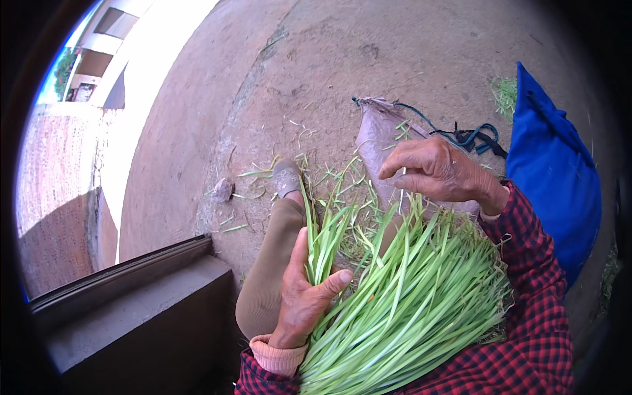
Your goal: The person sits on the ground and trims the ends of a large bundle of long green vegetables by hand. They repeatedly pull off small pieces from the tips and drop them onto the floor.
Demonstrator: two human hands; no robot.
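A large heap of long green leafy stalks (410, 291) lies across my lap, their root ends towards my right arm. My left hand (308, 289) holds a small bunch of green leaves (328, 242) upright at the heap's left side, the thumb apart from the fingers. Above the heap's upper end, my right hand (434, 170) is bent with thumb and forefinger close together on a thin pale stalk (403, 185). Beyond it a pale purple cloth or sack (377, 133) is spread on the ground, partly hidden by the hand.
Leaf scraps (345, 182) litter the concrete floor (306, 69) around my shoe (286, 177). A small stone (222, 191) lies left of it. A blue cloth (548, 182) and a dark green cord (476, 136) are at the right. A ledge (148, 301) stands at the lower left.
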